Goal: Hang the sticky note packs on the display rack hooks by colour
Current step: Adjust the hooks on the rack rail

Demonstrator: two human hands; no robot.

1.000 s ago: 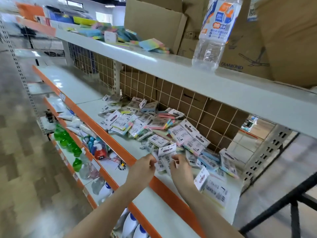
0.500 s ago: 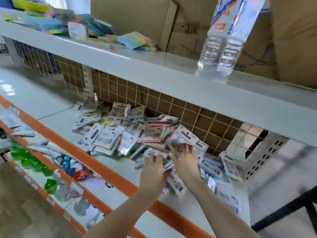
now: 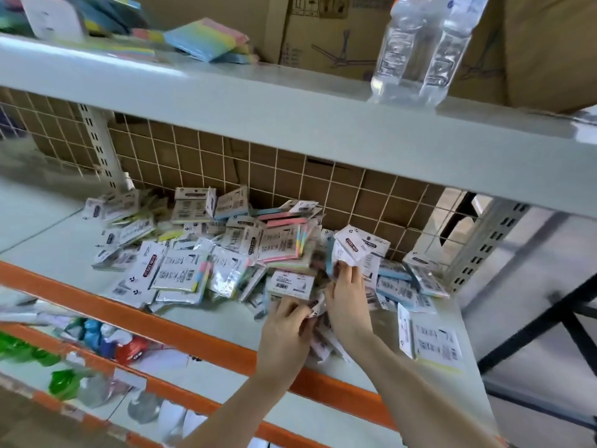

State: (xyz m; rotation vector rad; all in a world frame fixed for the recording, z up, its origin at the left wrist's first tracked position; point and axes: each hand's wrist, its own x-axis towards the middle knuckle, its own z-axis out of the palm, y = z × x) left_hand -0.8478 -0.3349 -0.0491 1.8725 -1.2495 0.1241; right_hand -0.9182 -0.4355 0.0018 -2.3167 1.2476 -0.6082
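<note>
A heap of sticky note packs (image 3: 206,253) in clear wrappers with white header cards lies on the grey middle shelf (image 3: 226,321). Behind it runs a white wire grid (image 3: 290,176) backed by cardboard; I see no hooks on it. My right hand (image 3: 347,299) reaches into the right part of the heap and pinches a blue-edged pack (image 3: 344,250) by its lower edge, lifting it upright. My left hand (image 3: 287,331) sits just left of it, fingers curled around several packs (image 3: 318,307) near the shelf's front.
A clear water bottle (image 3: 420,50) stands on the upper shelf (image 3: 290,101), with loose coloured pads (image 3: 210,40) to the left and cardboard boxes (image 3: 323,24) behind. One pack (image 3: 433,344) lies apart at the right. Bottles (image 3: 64,379) fill the lower shelf. An orange edge (image 3: 161,321) fronts the shelf.
The view has closed in on the shelf. Both hands moved from the front edge deeper into the heap, and my right hand has raised a blue-edged pack.
</note>
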